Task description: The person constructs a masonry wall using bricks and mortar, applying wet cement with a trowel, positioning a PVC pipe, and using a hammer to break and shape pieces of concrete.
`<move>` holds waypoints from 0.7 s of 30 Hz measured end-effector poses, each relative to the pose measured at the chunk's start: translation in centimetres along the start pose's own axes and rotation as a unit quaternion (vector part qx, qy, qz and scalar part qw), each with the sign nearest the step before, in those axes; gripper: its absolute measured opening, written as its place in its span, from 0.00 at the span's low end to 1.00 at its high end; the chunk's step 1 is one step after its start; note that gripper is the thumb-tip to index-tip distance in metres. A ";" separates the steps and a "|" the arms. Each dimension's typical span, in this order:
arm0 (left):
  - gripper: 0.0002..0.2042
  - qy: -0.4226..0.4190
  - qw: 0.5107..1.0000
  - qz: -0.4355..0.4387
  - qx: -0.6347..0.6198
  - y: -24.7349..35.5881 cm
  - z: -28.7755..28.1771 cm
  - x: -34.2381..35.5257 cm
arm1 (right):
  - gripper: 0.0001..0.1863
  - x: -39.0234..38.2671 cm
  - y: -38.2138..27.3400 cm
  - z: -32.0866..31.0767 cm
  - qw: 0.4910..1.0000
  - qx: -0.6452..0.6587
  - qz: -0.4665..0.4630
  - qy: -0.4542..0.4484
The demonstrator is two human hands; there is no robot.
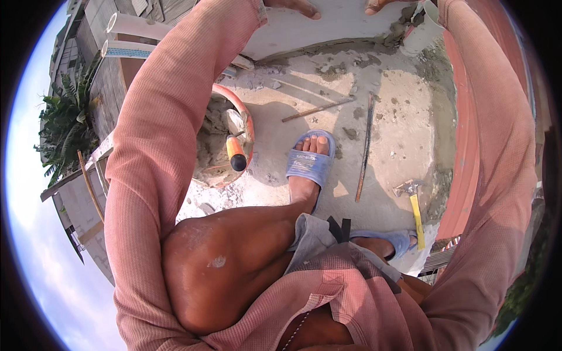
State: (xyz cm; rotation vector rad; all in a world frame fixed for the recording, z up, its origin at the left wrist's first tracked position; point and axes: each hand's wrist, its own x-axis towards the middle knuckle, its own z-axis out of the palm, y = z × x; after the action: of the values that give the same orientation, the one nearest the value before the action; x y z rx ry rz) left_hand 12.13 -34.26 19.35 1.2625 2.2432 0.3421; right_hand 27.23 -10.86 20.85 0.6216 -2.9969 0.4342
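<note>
At the top edge, my left hand (pixel 297 7) is against or just in front of a smooth pale wall face (pixel 328 26). A digit of it stretches to the right; the rest is cut off. My right hand (pixel 380 6) is across from it at the same wall, near a white pipe end (pixel 430 14), with a digit pointing left. Whether either hand grips something is out of sight. Below my left arm, an orange-rimmed bucket (pixel 250 126) contains grey mortar (pixel 211 137) and a trowel with an orange and black handle (pixel 235 153).
A hammer (pixel 416 213) with a yellow handle lies by my right sandal (pixel 398 241). Two thin rods (pixel 365 149) (pixel 316 109) lie on the mortar-splashed concrete. White pipes (pixel 132 38) jut out at the left. Red corrugated metal sheeting (pixel 465 169) borders the right side.
</note>
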 end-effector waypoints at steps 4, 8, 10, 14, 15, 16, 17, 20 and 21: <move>0.60 -0.059 0.997 0.012 0.047 0.3 -0.9 0.3 | 0.30 0.7 0.5 -0.1 1.000 0.008 -0.010 -0.015; 0.57 0.020 0.979 -0.045 0.197 1.7 0.1 -2.4 | 0.32 1.9 1.1 0.1 0.999 0.023 -0.031 -0.016; 0.51 0.016 0.982 -0.056 0.178 5.1 -0.1 -5.1 | 0.32 0.9 2.2 -0.1 1.000 0.019 -0.015 -0.019; 0.25 0.114 0.975 0.169 0.091 10.8 -4.0 -17.5 | 0.34 0.0 3.0 0.5 1.000 0.004 -0.008 -0.013; 0.15 0.068 0.994 0.082 -0.027 12.1 -6.4 -21.9 | 0.34 0.4 2.8 0.8 1.000 0.008 -0.015 -0.006; 0.17 0.104 0.985 0.110 -0.082 10.5 -7.2 -25.6 | 0.35 0.3 3.0 0.7 1.000 0.000 -0.010 -0.006; 0.20 0.154 0.982 0.007 -0.108 10.2 -9.3 -31.0 | 0.35 1.2 2.1 1.0 0.999 0.013 -0.027 0.015; 0.22 0.318 0.922 -0.208 -0.068 0.3 -8.2 -36.3 | 0.50 1.1 3.3 1.8 0.999 -0.041 0.014 0.012; 0.23 0.333 0.909 -0.250 -0.006 -2.3 -7.3 -36.0 | 0.52 1.3 3.1 1.9 0.998 -0.069 0.007 0.008</move>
State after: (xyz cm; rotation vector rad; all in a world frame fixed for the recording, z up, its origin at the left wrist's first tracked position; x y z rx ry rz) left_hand 21.38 -65.66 36.09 0.5462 3.0196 0.6560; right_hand 24.83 -9.16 18.33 0.5814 -2.9846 0.2298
